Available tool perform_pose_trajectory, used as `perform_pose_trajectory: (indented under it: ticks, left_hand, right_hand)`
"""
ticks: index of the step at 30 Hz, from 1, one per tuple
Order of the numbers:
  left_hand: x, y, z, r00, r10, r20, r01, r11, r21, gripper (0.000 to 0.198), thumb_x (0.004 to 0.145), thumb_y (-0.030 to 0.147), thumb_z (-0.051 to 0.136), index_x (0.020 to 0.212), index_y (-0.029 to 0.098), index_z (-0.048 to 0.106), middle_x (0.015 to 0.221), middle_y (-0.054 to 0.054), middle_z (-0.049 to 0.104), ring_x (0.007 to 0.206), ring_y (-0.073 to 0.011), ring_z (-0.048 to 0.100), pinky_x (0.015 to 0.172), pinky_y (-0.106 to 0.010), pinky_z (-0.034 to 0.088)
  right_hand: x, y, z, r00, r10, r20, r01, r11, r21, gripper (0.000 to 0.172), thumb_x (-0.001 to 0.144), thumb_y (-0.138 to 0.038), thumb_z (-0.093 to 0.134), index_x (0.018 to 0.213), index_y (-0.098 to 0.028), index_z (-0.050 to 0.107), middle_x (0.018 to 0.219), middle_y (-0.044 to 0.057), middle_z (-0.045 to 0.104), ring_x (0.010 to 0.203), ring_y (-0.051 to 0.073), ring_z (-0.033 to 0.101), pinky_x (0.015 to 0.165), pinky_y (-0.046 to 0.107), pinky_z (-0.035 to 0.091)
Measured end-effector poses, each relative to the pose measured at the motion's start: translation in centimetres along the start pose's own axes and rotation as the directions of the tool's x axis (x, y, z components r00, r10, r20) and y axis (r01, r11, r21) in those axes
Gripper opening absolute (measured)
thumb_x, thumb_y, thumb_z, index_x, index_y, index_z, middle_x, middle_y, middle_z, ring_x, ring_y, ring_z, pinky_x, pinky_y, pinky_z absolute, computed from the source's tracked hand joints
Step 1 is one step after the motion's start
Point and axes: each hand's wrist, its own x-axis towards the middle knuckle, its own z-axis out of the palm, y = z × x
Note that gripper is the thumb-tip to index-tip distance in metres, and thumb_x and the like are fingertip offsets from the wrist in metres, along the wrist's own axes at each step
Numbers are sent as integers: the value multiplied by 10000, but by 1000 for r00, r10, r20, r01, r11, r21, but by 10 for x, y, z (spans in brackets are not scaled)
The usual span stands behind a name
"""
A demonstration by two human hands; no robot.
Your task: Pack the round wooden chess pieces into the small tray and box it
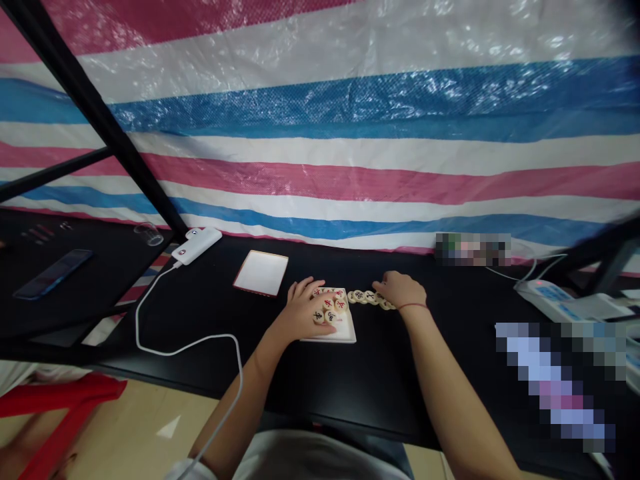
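Observation:
A shallow white box [345,331] sits on the black desk with several round Chinese chess pieces [329,303] inside, marked in red and black. My left hand [300,313] lies over the box's left side, fingers spread past the far left corner and thumb across the near part. To the right of the box, a row of Chinese chess pieces [359,297] lies overlapping on the desk. My right hand [403,291], a thin red cord at its wrist, is curled at the row's right end. Its fingertips touch pieces there and partly hide them.
The white-lined box lid [261,272] lies behind and left of the box. A white device [197,245] trails a cable [187,348] across my left forearm. At right are a power strip [545,297] and blurred items. A phone [54,273] and clear cup [149,233] are at left.

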Motion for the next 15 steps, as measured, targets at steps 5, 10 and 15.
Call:
perform_pose_trajectory:
  ticks: [5, 10, 15]
  left_hand:
    - [4, 9, 2, 971, 66, -230, -74, 997, -28, 530, 808, 478, 659, 1281, 258, 565, 1278, -93, 590, 1285, -284, 445, 1097, -483, 320]
    - [6, 19, 4, 964, 121, -237, -156, 978, -136, 398, 921, 352, 532, 1310, 266, 530, 1219, -78, 639, 1120, -211, 589, 992, -391, 454]
    - [5, 19, 5, 976, 44, -212, -92, 970, -225, 301, 922, 306, 524, 1210, 263, 598, 1144, -62, 635, 1044, -182, 612, 918, -327, 500]
  right_hand:
    - [-37, -8, 5, 924, -208, -320, 325, 869, 372, 312, 841, -458, 538, 981, -197, 636, 759, 56, 686, 708, 208, 655, 647, 286, 437]
    - [-69, -25, 36, 827, -447, -340, 538, 454, 710, 354, 857, -519, 544, 1026, -209, 568, 645, -8, 615, 579, 158, 578, 572, 266, 439]
    - [-69, -27, 51, 810, -489, -324, 510, 313, 801, 341, 847, -521, 585, 1003, -219, 558, 635, -22, 582, 575, 148, 553, 558, 270, 448]
